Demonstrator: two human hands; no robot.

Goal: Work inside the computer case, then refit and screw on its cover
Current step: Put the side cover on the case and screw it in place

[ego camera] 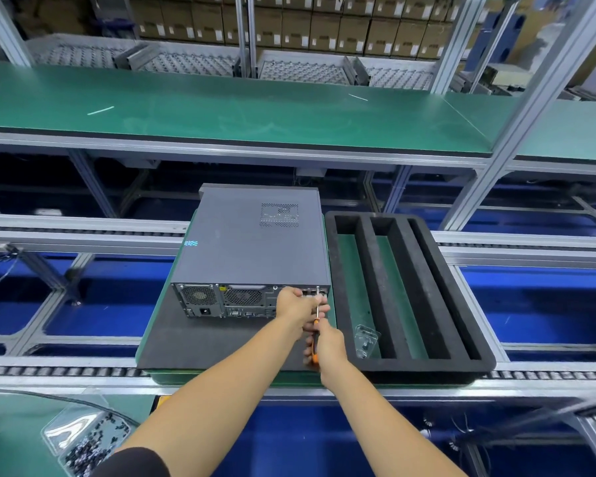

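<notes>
A grey computer case (252, 249) lies flat on a dark mat (200, 342), its cover (245, 235) on top and its rear panel facing me. My right hand (327, 346) grips the orange-and-black handle of a screwdriver (317, 313). The shaft points up at the rear panel's top right corner. My left hand (295, 304) is at the rear panel beside the shaft, its fingers around the shaft near the tip. The screw itself is too small to make out.
A black foam tray (406, 370) with long slots lies right of the case, holding a small clear bag (366, 339) of parts. A clear box of dark screws (86, 438) sits at the lower left. Roller conveyor rails (83, 232) run across. A green shelf (255, 108) stands behind.
</notes>
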